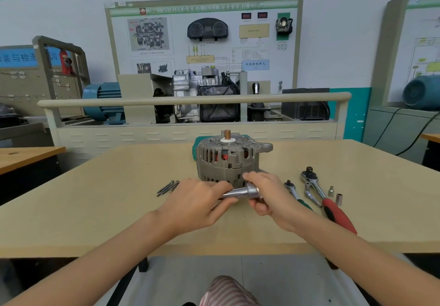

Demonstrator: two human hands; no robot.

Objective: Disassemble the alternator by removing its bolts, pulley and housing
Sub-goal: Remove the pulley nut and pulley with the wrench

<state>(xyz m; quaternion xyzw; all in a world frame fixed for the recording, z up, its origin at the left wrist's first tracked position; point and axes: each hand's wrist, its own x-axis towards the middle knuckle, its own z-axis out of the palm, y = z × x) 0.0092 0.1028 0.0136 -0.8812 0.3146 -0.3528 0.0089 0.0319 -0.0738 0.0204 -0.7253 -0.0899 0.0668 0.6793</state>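
Head view is showing both hands gripping a metal tool [240, 192]: left hand [197, 202] pinching its tapered end, right hand [266, 195] curling round its thick end, probably readying it for the alternator [229, 160] standing mid-desk, just beyond.

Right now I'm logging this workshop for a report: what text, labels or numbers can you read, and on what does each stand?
"BS-018", then Chinese characters and "(DSG)": green header strip of the white wall training board; its first letters are blurred.
"仪表控制单元": light blue box on that board.
Large Chinese characters, partly cut off: blue sign on the beige pegboard cabinet.
Grey metal alternator, red-handled ratchet, small sockets: no readable markings.
Other board captions: too small.
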